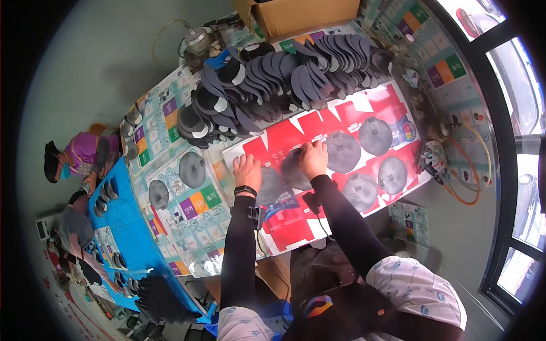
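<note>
Over the red sheet on the table, my left hand (248,172) lies with bent fingers at the left edge of a dark grey round piece (271,186). My right hand (314,160) has its fingers closed on the edge of another dark grey round piece (293,170), partly covered by the hand. To the right lie several similar pieces, such as a large disc (343,152) with a small square mark. Behind them stand long rows of dark grey curved, brim-like pieces (267,77), packed close together. What lies under my left fingertips is hidden.
A cardboard box (307,17) stands behind the rows. Two grey round pieces (192,169) lie on the patterned cover at left. Beyond is a blue-covered table (128,213) with small dark pieces, and a person in purple (88,153). An orange hose (469,199) hangs at right.
</note>
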